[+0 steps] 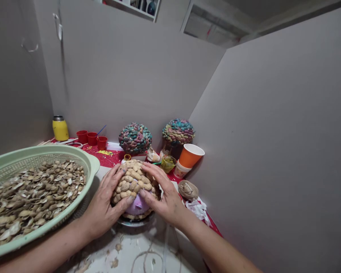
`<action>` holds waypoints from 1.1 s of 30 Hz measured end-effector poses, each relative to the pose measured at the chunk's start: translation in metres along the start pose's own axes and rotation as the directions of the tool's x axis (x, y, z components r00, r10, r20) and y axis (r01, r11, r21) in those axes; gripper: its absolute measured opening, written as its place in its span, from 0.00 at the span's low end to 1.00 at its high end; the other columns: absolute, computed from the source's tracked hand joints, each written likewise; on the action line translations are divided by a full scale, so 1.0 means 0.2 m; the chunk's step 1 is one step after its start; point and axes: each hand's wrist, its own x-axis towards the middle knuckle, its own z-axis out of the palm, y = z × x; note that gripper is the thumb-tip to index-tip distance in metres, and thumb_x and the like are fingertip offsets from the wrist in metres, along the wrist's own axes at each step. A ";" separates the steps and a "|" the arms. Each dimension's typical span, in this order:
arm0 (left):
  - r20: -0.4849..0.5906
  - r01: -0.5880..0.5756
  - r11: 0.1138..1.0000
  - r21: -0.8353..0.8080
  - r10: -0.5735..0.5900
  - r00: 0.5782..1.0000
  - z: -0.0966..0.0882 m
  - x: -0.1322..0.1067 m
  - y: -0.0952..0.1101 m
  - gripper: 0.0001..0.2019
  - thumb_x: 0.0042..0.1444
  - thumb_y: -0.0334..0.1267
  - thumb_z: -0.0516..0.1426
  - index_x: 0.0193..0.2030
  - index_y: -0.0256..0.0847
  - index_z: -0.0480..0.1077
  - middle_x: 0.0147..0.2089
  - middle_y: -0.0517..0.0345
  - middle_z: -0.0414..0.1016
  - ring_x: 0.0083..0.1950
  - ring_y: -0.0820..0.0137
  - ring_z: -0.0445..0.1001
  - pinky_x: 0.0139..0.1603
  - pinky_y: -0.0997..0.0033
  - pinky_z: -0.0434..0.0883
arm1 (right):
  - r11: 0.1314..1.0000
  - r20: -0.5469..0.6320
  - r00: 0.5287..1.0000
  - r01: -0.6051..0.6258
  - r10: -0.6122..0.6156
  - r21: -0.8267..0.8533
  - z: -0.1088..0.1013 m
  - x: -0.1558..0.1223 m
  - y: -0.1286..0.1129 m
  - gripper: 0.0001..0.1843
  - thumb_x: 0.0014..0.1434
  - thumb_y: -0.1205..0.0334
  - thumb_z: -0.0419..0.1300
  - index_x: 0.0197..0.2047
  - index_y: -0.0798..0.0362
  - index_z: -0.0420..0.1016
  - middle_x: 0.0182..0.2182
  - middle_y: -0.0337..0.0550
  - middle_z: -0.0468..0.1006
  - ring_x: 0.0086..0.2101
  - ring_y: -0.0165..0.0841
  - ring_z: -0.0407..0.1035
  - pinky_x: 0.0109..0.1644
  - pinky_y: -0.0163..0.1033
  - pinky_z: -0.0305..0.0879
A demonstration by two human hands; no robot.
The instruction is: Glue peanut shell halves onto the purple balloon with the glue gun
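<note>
A purple balloon sits in front of me, most of it covered with rows of peanut shells. A bare purple patch with a small knot faces me. My left hand cups the left side of it, thumb at the edge of the bare patch. On the other side, my right hand curves over the shells with its thumb near the same patch. Both hands are closed around the ball. Beneath it shows part of a shallow round dish.
A green basket full of shells stands at left. Behind are two coloured shell balls, red cups, a yellow jar, and an orange paper cup. Twine lies at right beside the grey partition.
</note>
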 end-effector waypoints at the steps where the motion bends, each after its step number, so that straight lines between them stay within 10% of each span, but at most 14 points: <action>1: 0.004 0.002 1.000 -0.002 -0.002 1.000 0.00 0.00 0.00 0.28 0.63 0.47 0.54 0.68 0.44 0.55 0.74 0.42 0.50 0.74 0.54 0.49 0.71 0.42 0.53 | 1.000 -0.004 1.000 -0.003 0.003 0.002 0.00 0.00 0.00 0.26 0.61 0.60 0.61 0.62 0.47 0.64 0.63 0.46 0.64 0.62 0.40 0.56 0.67 0.48 0.51; 33: -0.017 0.040 0.999 -0.013 -0.040 0.999 0.00 0.00 0.03 0.28 0.64 0.47 0.53 0.67 0.42 0.55 0.73 0.41 0.51 0.74 0.53 0.49 0.71 0.41 0.52 | 0.999 -0.074 0.997 -0.037 0.038 0.013 0.04 0.01 -0.01 0.25 0.59 0.58 0.61 0.60 0.48 0.67 0.61 0.49 0.67 0.61 0.43 0.58 0.66 0.53 0.54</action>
